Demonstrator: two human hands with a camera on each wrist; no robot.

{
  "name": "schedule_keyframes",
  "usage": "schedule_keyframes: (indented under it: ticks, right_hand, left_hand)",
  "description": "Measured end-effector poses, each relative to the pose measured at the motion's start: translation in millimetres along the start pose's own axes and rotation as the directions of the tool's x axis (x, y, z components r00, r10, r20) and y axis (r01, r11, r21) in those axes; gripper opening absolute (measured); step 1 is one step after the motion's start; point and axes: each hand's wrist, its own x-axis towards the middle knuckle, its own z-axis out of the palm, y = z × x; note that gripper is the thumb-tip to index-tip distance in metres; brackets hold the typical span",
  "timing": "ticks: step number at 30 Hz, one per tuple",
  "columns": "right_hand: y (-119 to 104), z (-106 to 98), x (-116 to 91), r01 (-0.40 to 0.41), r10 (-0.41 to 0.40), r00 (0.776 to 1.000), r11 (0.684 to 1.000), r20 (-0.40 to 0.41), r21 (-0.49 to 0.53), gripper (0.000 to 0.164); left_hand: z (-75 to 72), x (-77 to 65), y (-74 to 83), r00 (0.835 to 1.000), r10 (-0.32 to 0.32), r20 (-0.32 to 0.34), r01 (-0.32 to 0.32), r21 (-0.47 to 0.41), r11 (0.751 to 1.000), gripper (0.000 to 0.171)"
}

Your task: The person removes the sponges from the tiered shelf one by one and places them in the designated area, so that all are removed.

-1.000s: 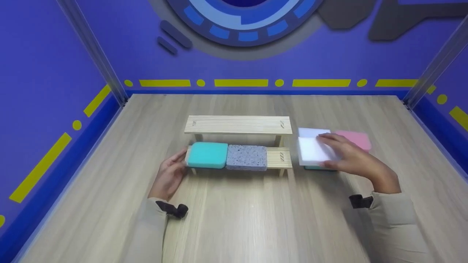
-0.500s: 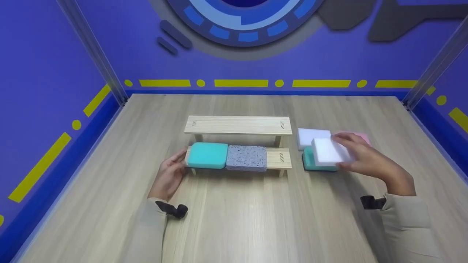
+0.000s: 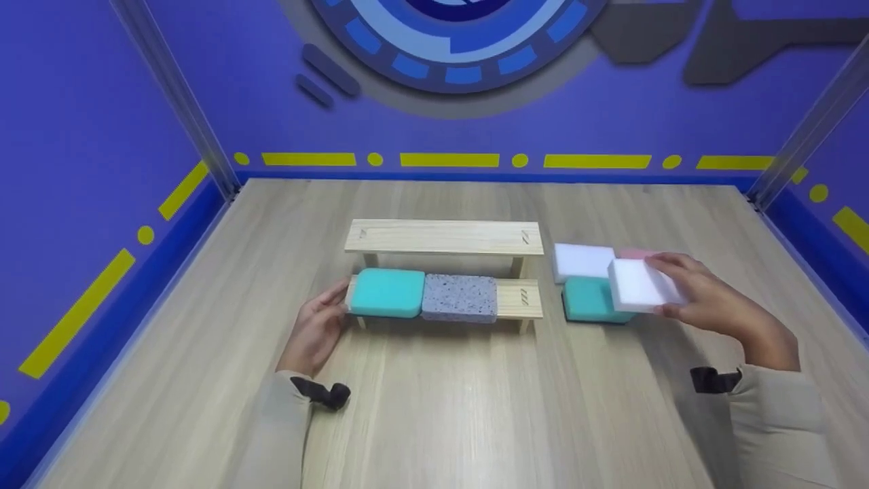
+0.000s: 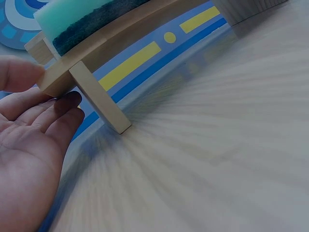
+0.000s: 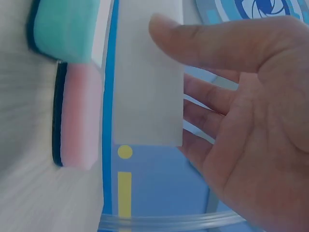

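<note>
My left hand (image 3: 314,333) grips the left end of the lower step of a wooden two-step rack (image 3: 519,299), thumb at the plank's end and fingers beneath it in the left wrist view. On that step lie a teal scouring sponge (image 3: 387,293) with a dark pad (image 4: 96,26) underneath and, right beside it, a grey speckled block (image 3: 459,297). My right hand (image 3: 713,299) pinches a white sponge (image 3: 641,286) by its right side, thumb in front and fingers behind. In the right wrist view the white sponge (image 5: 147,87) is held above the table.
On the table right of the rack lie another white sponge (image 3: 582,261), a second teal scouring sponge (image 3: 594,300) and a pink scouring sponge (image 5: 79,116), partly hidden in the head view. The rack's bare upper step (image 3: 445,237) stands behind. Blue walls (image 3: 475,136) enclose the table.
My right hand has carried the white sponge to the right, uncovering the teal sponge on the table and covering more of the pink one. My left hand keeps its place on the rack.
</note>
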Motion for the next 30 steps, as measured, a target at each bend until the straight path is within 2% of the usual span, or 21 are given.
schedule_keyframes:
  ticks: [5, 11, 24, 30]
  right_hand:
    - [10, -2, -3, -0.052, 0.052, 0.998, 0.999, 0.029, 0.001, 0.073]
    - [21, -4, -9, -0.118, 0.118, 0.991, 0.993, 0.068, 0.002, 0.075]
    - [40, -1, -10, -0.148, 0.148, 0.984, 0.989, 0.099, -0.004, 0.074]
    - [44, 9, -10, -0.186, 0.183, 0.974, 0.982, 0.136, 0.011, 0.074]
  left_hand:
    - [-0.2, 0.7, -0.2, 1.0, 0.008, 0.002, -0.008, -0.014, 1.0, 0.056]
    - [-0.3, 0.4, -1.0, 1.0, 0.007, 0.001, -0.007, 0.009, 1.0, 0.055]
    - [0.4, 2.2, 0.2, 0.999, 0.04, 0.008, -0.04, -0.001, 0.999, 0.056]
    - [-0.4, 0.4, -1.7, 1.0, 0.018, 0.006, -0.018, -0.01, 1.0, 0.055]
